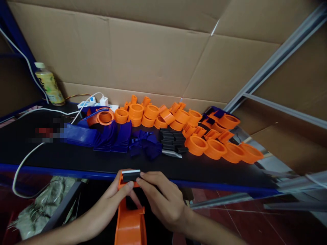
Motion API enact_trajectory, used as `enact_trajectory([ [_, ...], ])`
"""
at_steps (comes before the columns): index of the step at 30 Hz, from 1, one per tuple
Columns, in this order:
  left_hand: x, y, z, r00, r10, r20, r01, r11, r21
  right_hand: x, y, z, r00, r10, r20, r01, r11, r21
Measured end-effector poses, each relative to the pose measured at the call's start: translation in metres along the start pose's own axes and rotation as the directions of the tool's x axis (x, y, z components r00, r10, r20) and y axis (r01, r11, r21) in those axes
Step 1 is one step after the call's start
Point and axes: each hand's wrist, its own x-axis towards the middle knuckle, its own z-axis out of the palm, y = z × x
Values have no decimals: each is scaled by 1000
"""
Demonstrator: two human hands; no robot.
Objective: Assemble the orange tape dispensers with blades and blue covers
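In the head view, the left hand (pixel 119 194) grips an orange frame (pixel 130 226) before the table (pixel 84 160), while the right hand (pixel 166 200), fingers bent, touches the black piece (pixel 131 176) at its top, pinching or merely pressing, one cannot tell. Straight beyond both hands, a knife (pixel 172 154), black parts (pixel 173 136) and blue parts (pixel 150 146) lie in front of clustered orange rings (pixel 152 111); farther beyond the left hand stands a bottle (pixel 51 86).

Rows of matching orange parts (pixel 167 115) on a bench (pixel 89 161) suggest a workshop.
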Motion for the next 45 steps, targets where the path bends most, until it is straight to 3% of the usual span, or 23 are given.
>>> enact_trajectory([
  [4,-6,2,-4,998,-51,-44,49,998,-48,0,1,-5,994,-97,46,95,995,35],
  [11,-6,-6,4,998,-44,-33,41,996,-85,-12,-1,-1,994,108,-34,-97,964,249],
  [16,-2,-2,2,994,-69,-83,54,984,-171,5,5,-5,998,47,42,-57,956,289],
  [18,-1,3,1,986,-128,-106,100,967,-233,19,19,-12,993,77,85,-92,978,189],
  [20,-1,6,0,982,-142,-124,104,957,-270,34,38,-20,978,154,143,-152,988,-27],
  [23,0,8,1,980,-160,-119,116,944,-310,50,67,-31,929,190,317,-93,950,-297],
  [26,-1,9,2,978,-177,-109,133,936,-325,57,85,-34,882,149,448,27,931,-363],
  [30,0,11,4,978,-175,-116,128,934,-333,56,93,-29,900,121,419,39,934,-354],
  [33,0,14,5,982,-153,-110,110,939,-326,51,90,-26,954,128,272,-48,958,-282],
  [35,0,17,5,981,-147,-125,99,939,-328,47,81,-25,978,167,121,-151,980,-130],
  [38,0,19,5,982,-127,-142,67,929,-363,39,54,-21,956,294,-12,-290,947,139],
  [42,2,17,4,982,-120,-148,48,909,-414,30,20,-8,930,363,58,-364,887,283],
  [45,1,14,3,984,-117,-138,45,896,-442,28,15,-1,929,340,150,-371,866,336],
])
